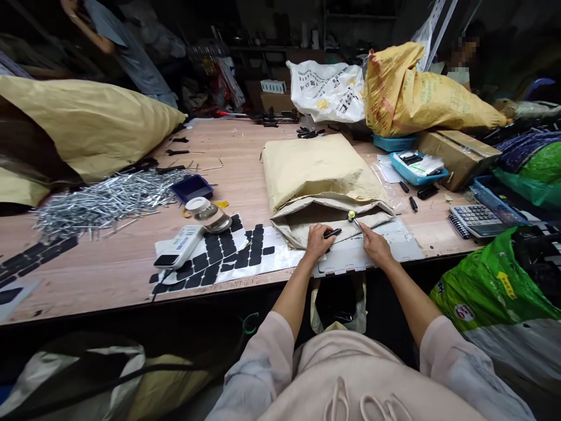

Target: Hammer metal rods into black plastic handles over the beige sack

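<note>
Dim light lay over the workroom, where a wood-patterned table point(236, 146) served as the work surface. Fingers of the left hand point(319, 240) grasped a slim black piece point(333, 233), its free end directed toward the right hand point(376, 245). Fingers of the right hand were wrapped around a thin stick point(358, 224) with a pale yellow round head. Both items were at the near lip of a tan sack point(311, 161), whose mouth faced the person; the stick's head and the black piece were apart. Whether either item touched the sack could not be determined.

For sound work, the left grip needed to be firm yet leave the piece's end exposed; the right grip needed to leave the head visible. Caution was warranted at the sack's mouth, since a dropped piece could have slid inside.

Farther out, black stickers point(214, 251) and a jar point(208, 215) were to the left, with a heap of metal rods point(109, 202) beyond; a calculator point(477, 221) lay to the right.
</note>
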The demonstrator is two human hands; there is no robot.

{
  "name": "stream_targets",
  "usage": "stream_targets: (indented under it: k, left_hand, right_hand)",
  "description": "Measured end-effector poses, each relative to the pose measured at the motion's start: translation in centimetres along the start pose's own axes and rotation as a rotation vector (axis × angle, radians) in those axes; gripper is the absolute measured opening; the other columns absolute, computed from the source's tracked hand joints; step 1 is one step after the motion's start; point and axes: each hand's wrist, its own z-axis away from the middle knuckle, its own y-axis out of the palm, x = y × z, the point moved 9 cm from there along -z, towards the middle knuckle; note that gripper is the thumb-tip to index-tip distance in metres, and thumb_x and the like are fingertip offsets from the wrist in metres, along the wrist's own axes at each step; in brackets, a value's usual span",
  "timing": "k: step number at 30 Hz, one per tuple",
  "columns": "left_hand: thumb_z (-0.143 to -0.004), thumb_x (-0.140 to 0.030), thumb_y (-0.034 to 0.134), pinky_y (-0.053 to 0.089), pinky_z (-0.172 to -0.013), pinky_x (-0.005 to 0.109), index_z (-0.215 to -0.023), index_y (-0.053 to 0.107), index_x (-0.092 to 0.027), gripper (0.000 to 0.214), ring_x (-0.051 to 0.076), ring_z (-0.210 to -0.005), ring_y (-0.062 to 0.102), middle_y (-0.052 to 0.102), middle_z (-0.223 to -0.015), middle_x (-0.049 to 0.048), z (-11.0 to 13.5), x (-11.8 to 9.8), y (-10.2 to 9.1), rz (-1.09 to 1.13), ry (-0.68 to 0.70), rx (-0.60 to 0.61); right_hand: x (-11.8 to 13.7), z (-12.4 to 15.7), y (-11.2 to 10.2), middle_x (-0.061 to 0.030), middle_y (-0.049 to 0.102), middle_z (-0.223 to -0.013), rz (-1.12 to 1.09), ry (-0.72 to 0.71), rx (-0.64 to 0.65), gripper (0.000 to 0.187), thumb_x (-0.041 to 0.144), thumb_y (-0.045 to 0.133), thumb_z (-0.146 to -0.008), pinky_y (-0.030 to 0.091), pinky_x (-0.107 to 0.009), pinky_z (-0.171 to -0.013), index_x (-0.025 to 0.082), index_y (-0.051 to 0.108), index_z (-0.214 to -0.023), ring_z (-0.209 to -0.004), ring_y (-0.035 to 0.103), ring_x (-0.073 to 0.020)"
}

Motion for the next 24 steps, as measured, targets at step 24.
stream_targets:
  k: [24]
  left_hand:
    - [-0.076, -0.024, 0.071, 0.044, -0.092, 0.032, -0.093, 0.078, -0.023, 0.018, 0.023, -0.102, 0.053, 0.067, -0.092, 0.0033, -1.0, 0.9, 0.7, 0.05, -0.073, 0.061]
  right_hand:
    - [4.8, 3.9, 1.5, -0.0043, 0.065, -0.135, -0.223, -0.25, 0.004, 0.051, 0.024, 0.039, -0.098, 0.051, -0.035, -0.099, 0.028, 0.051, -0.147, -0.12, 0.064, -0.0237]
